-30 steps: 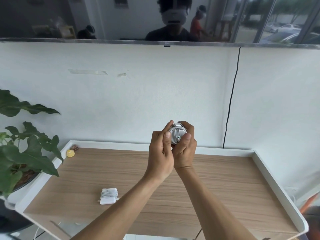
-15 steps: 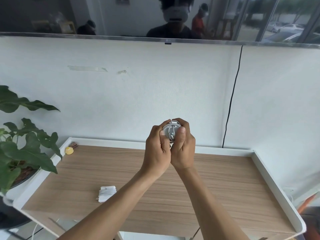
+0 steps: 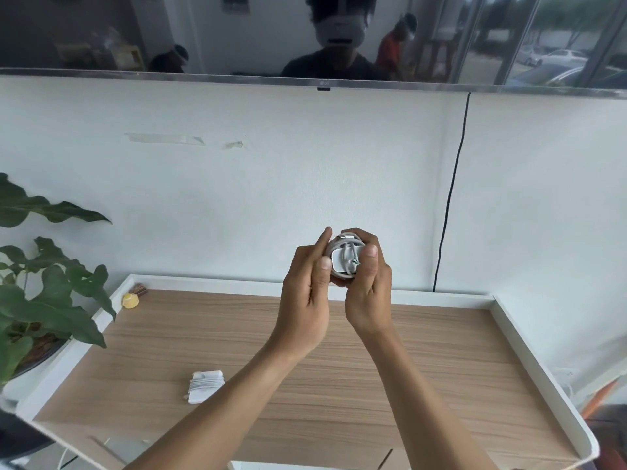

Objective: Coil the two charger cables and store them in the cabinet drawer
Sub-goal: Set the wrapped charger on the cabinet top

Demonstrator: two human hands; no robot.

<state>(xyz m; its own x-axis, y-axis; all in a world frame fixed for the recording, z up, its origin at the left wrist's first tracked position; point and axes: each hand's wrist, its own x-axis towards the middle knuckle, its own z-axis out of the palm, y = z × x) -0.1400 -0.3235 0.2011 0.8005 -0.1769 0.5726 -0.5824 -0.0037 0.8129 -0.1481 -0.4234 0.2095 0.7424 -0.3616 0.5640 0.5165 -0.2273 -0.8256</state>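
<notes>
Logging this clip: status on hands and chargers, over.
Status: right hand grips coiled charger, left hand pinches its edge. On cabinet top, second charger lies wound. No obstruction seen.

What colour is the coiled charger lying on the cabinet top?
White. The coiled charger shows best in the head view.
</notes>
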